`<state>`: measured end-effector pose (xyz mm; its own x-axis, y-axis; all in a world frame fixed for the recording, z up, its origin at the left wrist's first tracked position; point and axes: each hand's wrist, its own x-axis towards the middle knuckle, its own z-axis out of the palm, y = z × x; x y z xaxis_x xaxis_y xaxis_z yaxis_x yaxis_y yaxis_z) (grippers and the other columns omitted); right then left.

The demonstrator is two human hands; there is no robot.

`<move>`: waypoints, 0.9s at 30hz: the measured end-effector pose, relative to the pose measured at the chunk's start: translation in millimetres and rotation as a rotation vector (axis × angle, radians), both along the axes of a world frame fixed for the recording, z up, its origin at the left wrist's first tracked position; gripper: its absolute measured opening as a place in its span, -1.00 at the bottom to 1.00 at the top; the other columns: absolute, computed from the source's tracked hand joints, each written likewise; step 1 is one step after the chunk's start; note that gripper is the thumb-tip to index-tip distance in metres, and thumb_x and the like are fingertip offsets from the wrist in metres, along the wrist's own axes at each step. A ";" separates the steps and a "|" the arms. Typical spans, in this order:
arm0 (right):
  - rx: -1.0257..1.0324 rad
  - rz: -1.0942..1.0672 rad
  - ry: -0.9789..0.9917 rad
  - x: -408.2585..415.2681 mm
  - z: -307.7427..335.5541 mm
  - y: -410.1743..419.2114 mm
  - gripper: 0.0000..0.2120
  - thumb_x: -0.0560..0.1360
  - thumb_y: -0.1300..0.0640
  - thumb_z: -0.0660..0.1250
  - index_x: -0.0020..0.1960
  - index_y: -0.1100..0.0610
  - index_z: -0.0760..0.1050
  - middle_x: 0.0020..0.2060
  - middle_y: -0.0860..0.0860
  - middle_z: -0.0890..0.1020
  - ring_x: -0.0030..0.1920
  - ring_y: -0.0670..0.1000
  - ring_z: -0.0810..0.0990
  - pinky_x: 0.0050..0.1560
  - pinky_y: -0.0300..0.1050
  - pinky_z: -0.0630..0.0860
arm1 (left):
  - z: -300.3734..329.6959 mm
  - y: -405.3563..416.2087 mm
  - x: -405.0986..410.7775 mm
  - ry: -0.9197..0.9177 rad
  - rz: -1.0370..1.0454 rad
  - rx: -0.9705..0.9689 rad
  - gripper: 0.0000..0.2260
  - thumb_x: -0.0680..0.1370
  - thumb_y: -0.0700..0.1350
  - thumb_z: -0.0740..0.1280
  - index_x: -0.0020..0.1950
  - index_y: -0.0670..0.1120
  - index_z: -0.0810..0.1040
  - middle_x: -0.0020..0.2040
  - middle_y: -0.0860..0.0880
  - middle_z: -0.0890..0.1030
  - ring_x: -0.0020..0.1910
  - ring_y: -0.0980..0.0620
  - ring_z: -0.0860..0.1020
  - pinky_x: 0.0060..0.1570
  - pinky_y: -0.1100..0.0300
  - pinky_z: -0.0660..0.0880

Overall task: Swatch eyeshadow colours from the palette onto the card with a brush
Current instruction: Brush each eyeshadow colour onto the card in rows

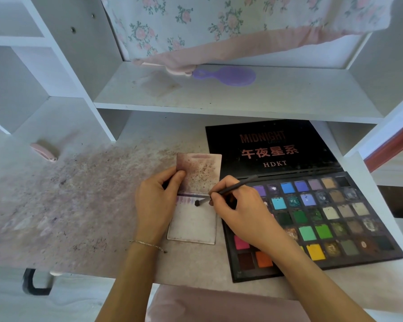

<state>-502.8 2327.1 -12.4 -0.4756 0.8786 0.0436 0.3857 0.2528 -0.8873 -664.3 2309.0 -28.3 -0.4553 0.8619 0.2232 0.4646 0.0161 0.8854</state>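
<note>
Flanking the card [192, 225]: open palette [316, 219] right, stained desk [79, 194] left.

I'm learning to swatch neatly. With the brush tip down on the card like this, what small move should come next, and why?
Probably a short downward stroke. The brush, pinched in the right hand, has its dark tip on the card at the right end of a row of purple streaks, while the left hand steadies the card.

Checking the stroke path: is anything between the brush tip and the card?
Nothing visible. The brush, pinched by the right hand, has its tip at the card, which the left hand steadies beside it.
</note>
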 end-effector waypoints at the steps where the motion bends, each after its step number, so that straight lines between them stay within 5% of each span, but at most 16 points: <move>1: 0.010 -0.013 0.011 0.0 0.6 0.0 -0.87 0.51 0.15 0.23 -0.15 -0.07 0.39 -0.22 0.00 0.60 -0.18 -0.13 0.55 -0.13 -0.27 0.52 | -0.5 0.2 -0.2 -0.001 0.001 -0.002 -0.80 0.49 -0.14 0.34 0.04 0.14 0.55 -0.30 0.37 0.54 -0.26 0.32 0.54 -0.23 0.41 0.48; 4: 0.026 -0.090 0.110 0.3 2.8 0.3 -0.88 0.52 0.20 0.23 -0.12 -0.01 0.43 -0.26 0.03 0.59 -0.23 -0.07 0.54 -0.23 -0.24 0.50 | -2.2 1.2 -1.4 0.000 0.011 -0.018 -0.82 0.49 -0.13 0.34 0.08 0.03 0.59 -0.25 0.35 0.54 -0.24 0.36 0.54 -0.21 0.45 0.46; 9: -0.053 -0.139 0.241 4.7 3.3 2.3 -0.83 0.52 0.22 0.22 -0.03 -0.02 0.52 -0.24 -0.11 0.63 -0.14 -0.18 0.60 -0.10 -0.33 0.53 | -1.4 1.1 -1.5 0.006 0.012 -0.025 -0.80 0.49 -0.11 0.34 0.11 0.02 0.57 -0.24 0.38 0.52 -0.22 0.41 0.53 -0.21 0.54 0.42; 15: 0.018 -0.224 0.347 18.0 9.1 0.9 -0.78 0.55 0.28 0.17 -0.04 0.04 0.54 -0.34 -0.10 0.64 -0.27 -0.15 0.58 -0.20 -0.32 0.52 | -0.7 0.7 -1.8 -0.008 0.020 -0.037 -0.81 0.50 -0.08 0.32 0.09 -0.03 0.61 -0.20 0.29 0.55 -0.15 0.26 0.54 -0.12 0.30 0.46; 27: 0.125 -0.592 0.280 102.4 9.5 2.3 -0.78 0.54 0.25 0.18 -0.11 -0.07 0.42 -0.24 -0.10 0.59 -0.19 -0.27 0.60 -0.42 -0.43 0.48 | -3.0 1.3 -2.3 0.030 0.022 -0.044 -0.81 0.51 -0.08 0.30 0.08 -0.06 0.61 -0.22 0.23 0.54 -0.18 0.24 0.52 -0.15 0.27 0.44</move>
